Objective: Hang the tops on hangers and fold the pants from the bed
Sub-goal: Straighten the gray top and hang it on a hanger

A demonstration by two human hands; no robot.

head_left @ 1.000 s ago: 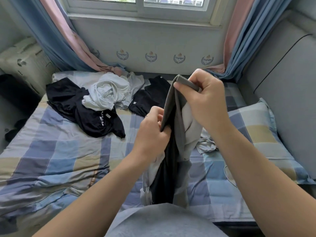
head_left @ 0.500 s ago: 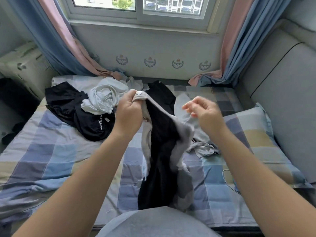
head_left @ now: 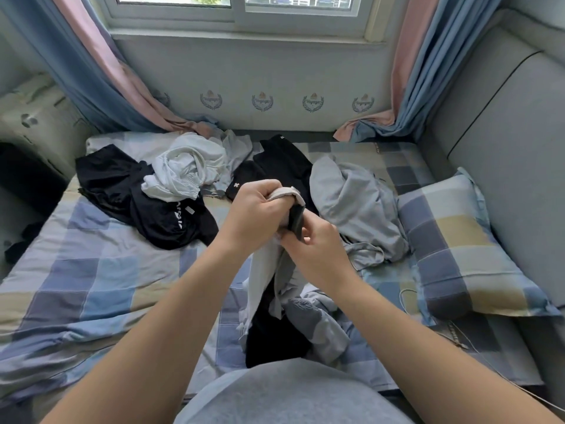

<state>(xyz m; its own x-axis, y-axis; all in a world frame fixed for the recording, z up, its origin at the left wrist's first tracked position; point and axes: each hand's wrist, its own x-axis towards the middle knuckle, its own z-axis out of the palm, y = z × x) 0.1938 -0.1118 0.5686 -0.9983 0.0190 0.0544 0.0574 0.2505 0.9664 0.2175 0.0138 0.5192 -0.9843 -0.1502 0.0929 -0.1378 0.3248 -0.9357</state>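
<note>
I hold a grey and black garment [head_left: 269, 289] up over the checked bed [head_left: 91, 280]. My left hand [head_left: 260, 209] grips its top edge, bunched in the fist. My right hand [head_left: 318, 246] pinches the dark part of the same garment just below. The rest of it hangs down and lies crumpled near my lap. Behind my hands lie a white top [head_left: 186, 172], a black garment with white lettering [head_left: 165, 221], another black garment [head_left: 281, 163] and a light grey garment [head_left: 357, 206]. No hanger is in view.
A checked pillow [head_left: 464, 246] lies at the right against a grey padded headboard [head_left: 513, 148]. Blue and pink curtains [head_left: 101, 75] hang at both sides of the window. A pale box [head_left: 33, 117] stands at the left of the bed.
My right hand was free half a second ago and now pinches the garment below my left hand. Both hands have come together over the middle of the bed.
</note>
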